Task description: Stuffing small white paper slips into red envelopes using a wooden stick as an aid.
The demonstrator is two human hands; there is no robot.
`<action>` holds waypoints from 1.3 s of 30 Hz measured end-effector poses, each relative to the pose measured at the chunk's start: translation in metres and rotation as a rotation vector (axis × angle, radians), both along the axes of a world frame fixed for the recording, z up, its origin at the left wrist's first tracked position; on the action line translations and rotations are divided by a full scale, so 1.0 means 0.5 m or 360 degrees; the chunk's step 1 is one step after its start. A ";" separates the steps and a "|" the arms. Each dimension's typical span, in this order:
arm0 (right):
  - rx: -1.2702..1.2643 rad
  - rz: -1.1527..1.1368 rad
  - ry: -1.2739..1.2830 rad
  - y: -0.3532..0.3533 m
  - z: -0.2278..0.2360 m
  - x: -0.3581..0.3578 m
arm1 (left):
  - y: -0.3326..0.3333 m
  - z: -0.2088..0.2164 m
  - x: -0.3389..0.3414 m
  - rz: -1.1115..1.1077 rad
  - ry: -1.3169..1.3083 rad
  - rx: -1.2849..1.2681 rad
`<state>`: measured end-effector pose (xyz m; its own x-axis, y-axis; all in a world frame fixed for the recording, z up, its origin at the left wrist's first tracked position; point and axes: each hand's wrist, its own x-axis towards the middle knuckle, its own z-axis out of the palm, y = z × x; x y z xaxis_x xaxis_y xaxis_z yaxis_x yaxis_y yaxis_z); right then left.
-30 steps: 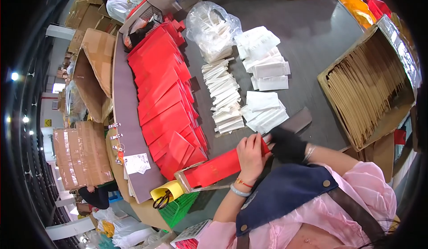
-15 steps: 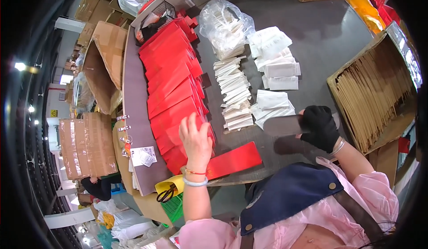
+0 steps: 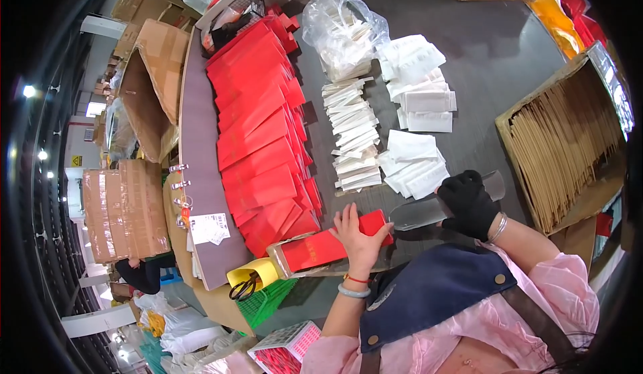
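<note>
On the near edge of the table a flat red packet (image 3: 315, 250) lies lengthwise over a brown cardboard piece. My left hand (image 3: 360, 240) rests on the right part of this packet, fingers spread and thumb toward its right end. My right hand (image 3: 467, 203), in a black fingerless glove, is closed round a long translucent grey plastic strip (image 3: 418, 214) with a rounded end. The strip's left tip comes close to the packet's right end. Overlapping red packets (image 3: 261, 139) form a long row on the left. White paper slips (image 3: 415, 163) lie in piles just beyond the strip.
A row of folded white slips (image 3: 353, 133) runs mid-table below a clear plastic bag (image 3: 341, 32). At right stands an open carton (image 3: 569, 146) packed with brown cardboard pieces. Scissors (image 3: 244, 285) sit in a yellow holder (image 3: 264, 273) by the near left edge, above a green basket (image 3: 268, 304).
My left hand has moved right and down from above the red row onto the near packet. The plastic strip has tilted and shifted slightly down with my right hand. The view has shifted a little.
</note>
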<state>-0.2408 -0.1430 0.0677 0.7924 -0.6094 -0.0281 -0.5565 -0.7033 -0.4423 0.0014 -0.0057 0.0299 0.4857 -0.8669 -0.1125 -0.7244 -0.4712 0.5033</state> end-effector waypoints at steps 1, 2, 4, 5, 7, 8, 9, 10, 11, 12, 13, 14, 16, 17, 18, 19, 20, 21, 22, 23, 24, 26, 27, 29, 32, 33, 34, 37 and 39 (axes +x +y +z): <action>0.0065 0.0050 -0.0055 0.003 -0.017 0.004 | 0.001 0.006 -0.001 0.0015 0.0030 0.0031; 0.0064 0.0045 -0.0053 0.009 -0.035 0.021 | 0.001 0.006 -0.003 0.0010 0.0032 0.0031; 0.0188 0.0200 0.0021 0.024 -0.075 0.076 | -0.011 0.001 -0.011 -0.0052 0.0018 0.0058; 0.0162 0.0241 0.0013 0.037 -0.091 0.105 | -0.009 0.006 -0.009 -0.0053 0.0001 0.0054; 0.0103 0.0313 0.0034 0.037 -0.091 0.129 | -0.006 0.011 0.002 -0.0081 0.0098 0.0042; 0.0093 0.0311 0.0026 0.024 -0.082 0.124 | -0.014 0.015 0.014 -0.0083 0.0088 0.0033; 0.0050 0.0246 -0.0116 0.007 -0.075 0.108 | -0.025 0.019 0.026 -0.0155 0.0096 0.0014; 0.0007 0.0178 -0.0255 -0.011 -0.070 0.095 | -0.039 0.022 0.037 -0.0232 0.0106 -0.0005; -0.0060 -0.0001 -0.0255 -0.028 -0.068 0.090 | -0.058 -0.002 0.056 -0.0262 0.0093 -0.0315; -0.0095 -0.0104 -0.0360 -0.049 -0.064 0.096 | -0.080 -0.002 0.069 -0.0257 0.0084 -0.0318; -0.0152 -0.0130 -0.0307 -0.069 -0.060 0.100 | -0.112 -0.002 0.078 -0.0331 -0.0137 -0.0394; -0.0211 -0.0162 -0.0262 -0.087 -0.060 0.107 | -0.132 -0.006 0.088 -0.0406 -0.0367 -0.0471; -0.0225 -0.0141 -0.0154 -0.115 -0.086 0.098 | -0.151 -0.030 0.102 -0.0390 -0.0293 -0.0496; -0.0185 -0.0107 -0.0009 -0.127 -0.093 0.091 | -0.160 -0.038 0.108 -0.0361 -0.0217 -0.0505; -0.0144 -0.0072 0.0135 -0.137 -0.099 0.088 | -0.168 -0.046 0.116 -0.0370 -0.0220 -0.0517; -0.0133 -0.0114 0.0228 -0.142 -0.087 0.079 | -0.178 -0.046 0.113 -0.0389 -0.0206 -0.0520; -0.0132 -0.0116 0.0235 -0.150 -0.081 0.069 | -0.185 -0.046 0.110 -0.0406 -0.0192 -0.0522; -0.0112 -0.0161 0.0226 -0.157 -0.078 0.057 | -0.186 -0.044 0.107 -0.0407 -0.0185 -0.0521; -0.0096 -0.0212 0.0213 -0.164 -0.072 0.046 | -0.192 -0.035 0.106 -0.0442 -0.0198 -0.0516; -0.0112 -0.0204 0.0185 -0.165 -0.065 0.036 | -0.196 -0.026 0.104 -0.0477 -0.0212 -0.0511; -0.0113 -0.0212 0.0189 -0.165 -0.060 0.022 | -0.199 -0.016 0.103 -0.0484 -0.0208 -0.0513; -0.0117 -0.0271 -0.0206 -0.161 -0.049 -0.006 | -0.197 0.000 0.103 -0.0519 -0.0134 -0.0334; -0.0164 -0.0304 -0.0277 -0.160 -0.033 -0.021 | -0.194 -0.004 0.109 -0.0520 -0.0139 -0.0328; -0.0114 -0.0441 -0.0388 -0.158 -0.006 -0.070 | -0.187 -0.008 0.121 -0.0510 -0.0021 -0.0383; -0.0107 -0.0705 -0.0641 -0.141 -0.005 -0.158 | -0.183 -0.013 0.124 -0.0484 -0.0002 -0.0424; -0.0132 -0.0822 -0.0703 -0.136 -0.013 -0.190 | -0.180 -0.012 0.127 -0.0485 -0.0012 -0.0417; -0.0173 -0.0949 -0.0757 -0.133 -0.012 -0.230 | -0.182 -0.005 0.124 -0.0523 -0.0052 -0.0402; -0.0238 -0.1300 -0.0667 -0.126 -0.017 -0.358 | -0.189 0.019 0.103 -0.0558 -0.0217 -0.0371; -0.0262 -0.1552 -0.0523 -0.119 -0.048 -0.451 | -0.207 0.025 0.082 -0.0573 -0.0335 -0.0383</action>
<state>-0.4666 -0.2026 0.0437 -0.0924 -0.9660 0.2413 -0.7852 -0.0783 -0.6143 0.0426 -0.1091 0.0427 0.1408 -0.9735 0.1804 -0.9179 -0.0601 0.3922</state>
